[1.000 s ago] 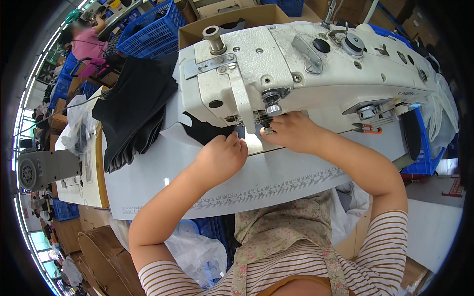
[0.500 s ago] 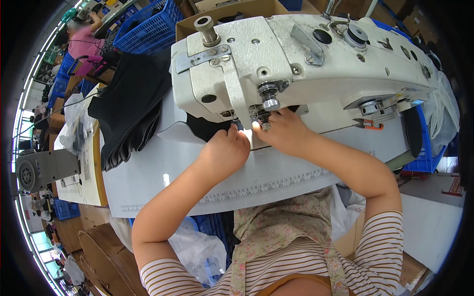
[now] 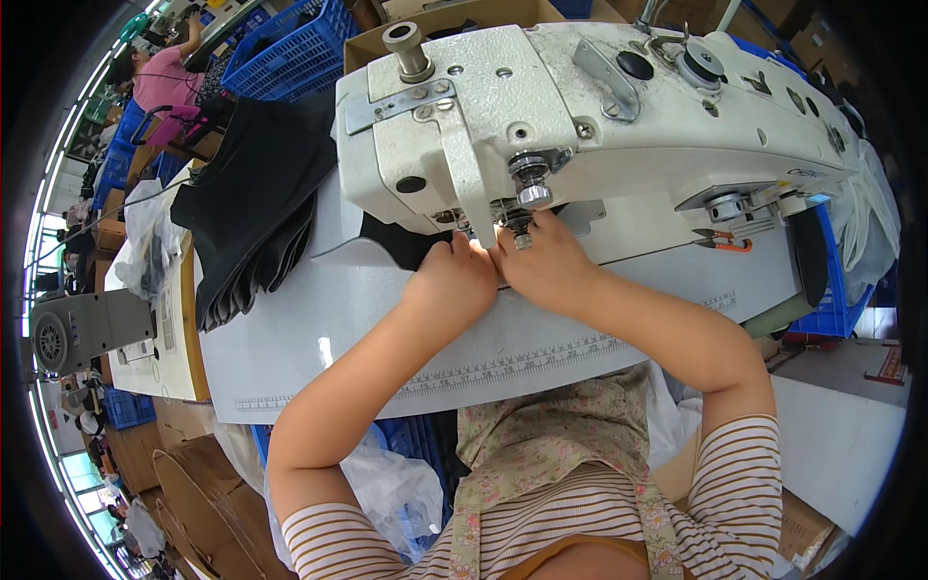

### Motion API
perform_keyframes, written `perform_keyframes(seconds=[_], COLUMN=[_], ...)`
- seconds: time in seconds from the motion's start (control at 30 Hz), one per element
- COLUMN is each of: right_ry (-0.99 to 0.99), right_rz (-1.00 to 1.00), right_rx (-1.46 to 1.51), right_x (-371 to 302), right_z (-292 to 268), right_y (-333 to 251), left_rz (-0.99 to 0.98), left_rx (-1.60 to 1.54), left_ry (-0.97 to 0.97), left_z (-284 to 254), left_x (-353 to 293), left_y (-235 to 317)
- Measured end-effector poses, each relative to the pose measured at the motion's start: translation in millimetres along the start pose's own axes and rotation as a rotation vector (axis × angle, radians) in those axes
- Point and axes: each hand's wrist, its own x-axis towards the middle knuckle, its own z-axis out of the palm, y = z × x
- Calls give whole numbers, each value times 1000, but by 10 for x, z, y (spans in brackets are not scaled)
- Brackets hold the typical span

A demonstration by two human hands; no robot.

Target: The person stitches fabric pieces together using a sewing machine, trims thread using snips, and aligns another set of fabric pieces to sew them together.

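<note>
A white sewing machine (image 3: 536,87) spans the upper middle, its needle area just beyond my fingers. My left hand (image 3: 454,282) is closed on the near edge of a black fabric piece (image 3: 394,239) with a pale grey underside, which lies left of the presser foot and runs under the machine head. Right beside it, my right hand (image 3: 543,263) is closed under the silver tension knob (image 3: 532,193). What its fingertips grip is hidden by the knob and the machine parts. The two hands nearly touch.
Left of the machine, a stack of black fabric pieces (image 3: 256,193) hangs over the grey table (image 3: 338,382), whose near edge carries a printed ruler. Orange-handled snips (image 3: 723,242) rest by the machine's arm. Behind stand a blue crate (image 3: 290,53) and a person in pink (image 3: 169,77).
My left hand has shifted right and my right hand slightly left, so they are closer together. The black piece's grey flap has slid toward the needle. Black material beside my right hand no longer shows.
</note>
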Motion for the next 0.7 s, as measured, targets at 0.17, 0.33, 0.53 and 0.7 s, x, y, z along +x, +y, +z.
perform_keyframes(seconds=[0.17, 0.33, 0.53, 0.7], right_ry=[42, 81, 128, -39], right_rz=[1, -21, 180, -289], right_rx=[10, -6, 89, 45], right_x=[10, -126, -270, -175], right_z=[-8, -112, -16, -345], right_y=[-5, 261, 521, 397], left_rz=[-19, -271, -321, -242], left_rx=[24, 180, 81, 54], left_ry=[6, -18, -190, -142], left_z=[-2, -194, -508, -559], left_x=[-12, -55, -64, -59], left_y=[14, 137, 153, 156])
